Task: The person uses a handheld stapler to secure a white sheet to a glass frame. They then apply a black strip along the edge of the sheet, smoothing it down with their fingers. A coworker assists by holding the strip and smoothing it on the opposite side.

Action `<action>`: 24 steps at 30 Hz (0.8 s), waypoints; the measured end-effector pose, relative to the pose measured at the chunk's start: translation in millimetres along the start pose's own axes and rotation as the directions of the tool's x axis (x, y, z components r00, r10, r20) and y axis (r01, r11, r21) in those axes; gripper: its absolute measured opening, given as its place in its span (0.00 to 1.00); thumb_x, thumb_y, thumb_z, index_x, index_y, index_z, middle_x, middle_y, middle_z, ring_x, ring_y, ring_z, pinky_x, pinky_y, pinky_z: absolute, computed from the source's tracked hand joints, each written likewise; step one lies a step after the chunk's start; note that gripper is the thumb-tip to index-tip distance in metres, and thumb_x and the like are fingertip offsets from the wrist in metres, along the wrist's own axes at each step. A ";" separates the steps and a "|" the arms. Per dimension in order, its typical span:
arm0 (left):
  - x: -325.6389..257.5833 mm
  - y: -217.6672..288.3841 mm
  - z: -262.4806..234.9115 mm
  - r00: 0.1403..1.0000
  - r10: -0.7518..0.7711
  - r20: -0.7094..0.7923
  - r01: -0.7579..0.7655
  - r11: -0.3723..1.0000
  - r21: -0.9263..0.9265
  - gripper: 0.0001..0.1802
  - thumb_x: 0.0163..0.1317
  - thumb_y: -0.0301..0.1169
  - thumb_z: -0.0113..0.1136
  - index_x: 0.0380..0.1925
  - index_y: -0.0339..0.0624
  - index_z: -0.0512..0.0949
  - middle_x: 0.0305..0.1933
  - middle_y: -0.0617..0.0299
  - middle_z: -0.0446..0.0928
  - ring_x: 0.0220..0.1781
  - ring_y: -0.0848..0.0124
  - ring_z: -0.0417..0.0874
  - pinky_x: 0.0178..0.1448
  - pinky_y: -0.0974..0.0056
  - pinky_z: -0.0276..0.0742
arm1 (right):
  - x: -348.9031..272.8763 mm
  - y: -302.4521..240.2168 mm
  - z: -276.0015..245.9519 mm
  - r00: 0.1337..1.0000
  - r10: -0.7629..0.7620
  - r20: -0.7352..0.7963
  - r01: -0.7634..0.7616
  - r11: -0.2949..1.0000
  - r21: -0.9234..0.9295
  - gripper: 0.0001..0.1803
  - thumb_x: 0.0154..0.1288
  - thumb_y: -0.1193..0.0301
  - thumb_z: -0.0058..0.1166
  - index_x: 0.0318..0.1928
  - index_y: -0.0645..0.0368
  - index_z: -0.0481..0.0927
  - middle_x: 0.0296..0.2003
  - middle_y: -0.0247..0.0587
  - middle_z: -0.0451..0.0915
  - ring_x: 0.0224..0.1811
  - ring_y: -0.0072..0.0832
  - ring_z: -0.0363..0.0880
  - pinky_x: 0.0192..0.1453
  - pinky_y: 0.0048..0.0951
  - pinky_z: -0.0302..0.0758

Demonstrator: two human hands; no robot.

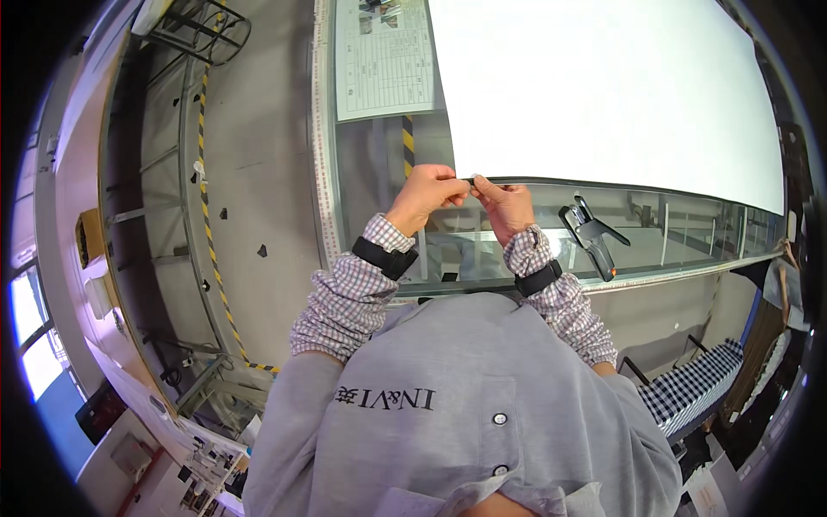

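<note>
One white sheet (pixel 612 95): on the glass tabletop (pixel 324 172).
Left hand (pixel 428 191), right hand (pixel 506 207): pinching its dark edge strip (pixel 586 182) at the corner.
Corner grip: I'd make it light and level, avoiding creases.

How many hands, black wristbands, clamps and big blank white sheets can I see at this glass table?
Hands: 2, left hand and right hand
Black wristbands: 2
Clamp: 1
Big blank white sheet: 1
Total: 6
</note>
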State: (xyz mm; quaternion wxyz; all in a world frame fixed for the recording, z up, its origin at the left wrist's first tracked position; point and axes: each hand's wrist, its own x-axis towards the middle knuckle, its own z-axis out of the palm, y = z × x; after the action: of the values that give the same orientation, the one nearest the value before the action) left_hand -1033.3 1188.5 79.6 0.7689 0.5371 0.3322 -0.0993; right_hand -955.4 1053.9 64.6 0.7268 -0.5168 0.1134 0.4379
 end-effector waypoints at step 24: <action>7.4 9.8 -10.5 0.991 -0.120 -0.060 0.103 0.969 -0.225 0.04 0.46 0.26 0.57 0.19 0.39 0.73 0.20 0.63 0.73 0.20 0.77 0.71 0.24 0.75 0.64 | -98.9 -58.4 -72.5 0.882 0.400 0.249 -0.345 0.908 -0.237 0.27 0.40 0.69 0.56 0.45 0.66 0.69 0.36 0.45 0.75 0.41 0.35 0.75 0.45 0.31 0.70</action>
State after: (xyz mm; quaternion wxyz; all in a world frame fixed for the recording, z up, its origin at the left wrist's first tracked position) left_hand -1026.9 1203.3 80.4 0.8045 0.4319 0.3988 -0.0851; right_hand -948.9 936.0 131.9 0.5857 -0.4802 0.0611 0.6501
